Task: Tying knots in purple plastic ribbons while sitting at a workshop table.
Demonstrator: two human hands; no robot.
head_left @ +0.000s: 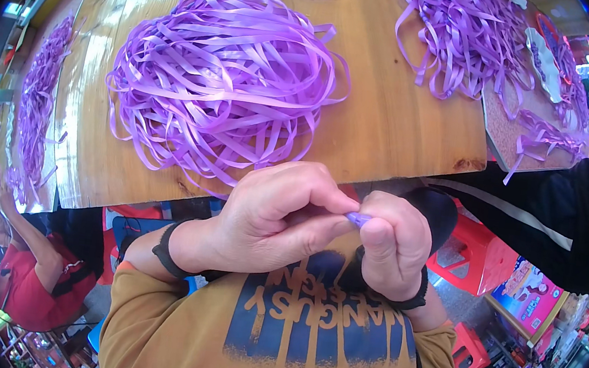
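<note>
Head view: left hand [273, 214] and right hand [397, 248] both pinch a narrow shiny purple ribbon [358, 219] near the loopy purple-ribbon heap [218, 84], prob for steadiness.

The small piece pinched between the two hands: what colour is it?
Purple, like the big ribbon pile; the small piece shows best in the head view.
</note>
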